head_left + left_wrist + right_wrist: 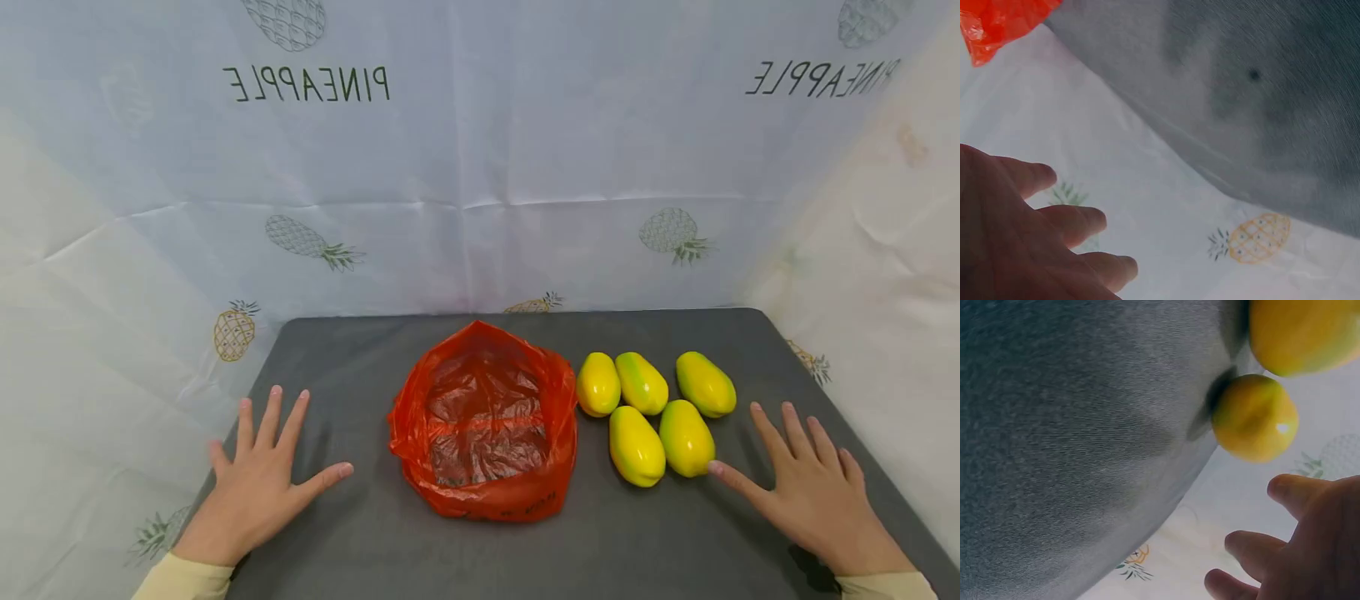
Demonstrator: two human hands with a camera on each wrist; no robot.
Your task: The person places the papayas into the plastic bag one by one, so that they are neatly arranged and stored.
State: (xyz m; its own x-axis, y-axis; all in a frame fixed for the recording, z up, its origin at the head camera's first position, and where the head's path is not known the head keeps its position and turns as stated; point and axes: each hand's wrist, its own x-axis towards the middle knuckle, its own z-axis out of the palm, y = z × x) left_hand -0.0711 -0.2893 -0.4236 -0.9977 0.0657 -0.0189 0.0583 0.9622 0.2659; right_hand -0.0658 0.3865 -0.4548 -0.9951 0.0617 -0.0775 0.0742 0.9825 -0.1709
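A red plastic bag (487, 500) stands with its mouth wide open in the middle of the dark grey table. Several yellow, oblong fruits that look like mangoes (637, 446) lie in a group just right of it, some tinged green. My left hand (258, 496) hovers at the table's left side, fingers spread, holding nothing; the bag is the thing nearest to it. On the right, my right hand (813, 500) is also spread and holds nothing. Its thumb tip overlaps the edge of the nearest fruit (686, 439) in the head view. Two fruits (1255, 419) show beyond its fingers in the right wrist view.
Behind the grey table (337, 375) hangs a white cloth (480, 150) printed with pineapples and mirrored lettering. The cloth also covers both sides. The table's rounded far corners meet it.
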